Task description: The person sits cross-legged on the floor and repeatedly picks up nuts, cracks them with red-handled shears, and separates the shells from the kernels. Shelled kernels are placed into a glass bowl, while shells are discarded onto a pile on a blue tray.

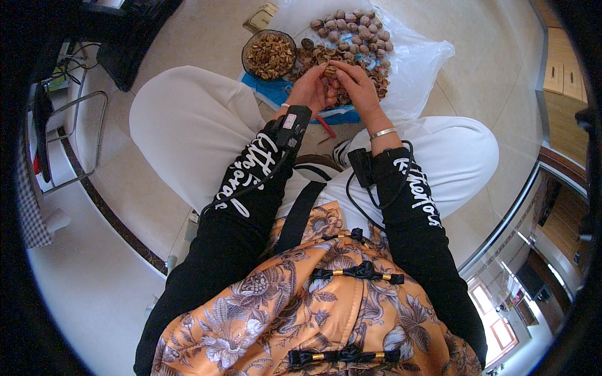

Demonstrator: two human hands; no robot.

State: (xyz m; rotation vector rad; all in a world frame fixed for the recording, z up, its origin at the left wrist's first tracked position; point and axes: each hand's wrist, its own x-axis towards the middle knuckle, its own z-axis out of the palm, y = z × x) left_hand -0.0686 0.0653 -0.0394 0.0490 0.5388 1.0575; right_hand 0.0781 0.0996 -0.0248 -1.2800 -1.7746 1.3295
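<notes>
Between the fingertips of my left hand (311,89) and my right hand (358,88) is a walnut piece (330,71), held by both. More nut pieces seem to lie in my left palm. Below and around my hands spreads a pile of cracked walnut shells (378,80). Whole walnuts (364,33) lie beyond it on a plastic sheet. To the left, a glass bowl (243,56) holds walnut kernels (270,55). A red-handled tool (326,127) lies on the floor just this side of the blue edge of the sheet; its kind is unclear.
A translucent plastic bag (418,56) spreads under and right of the nuts. A small gold-coloured box or tin (260,18) stands behind the bowl. My bent knees flank the work area. A metal-framed chair (96,127) is at the far left.
</notes>
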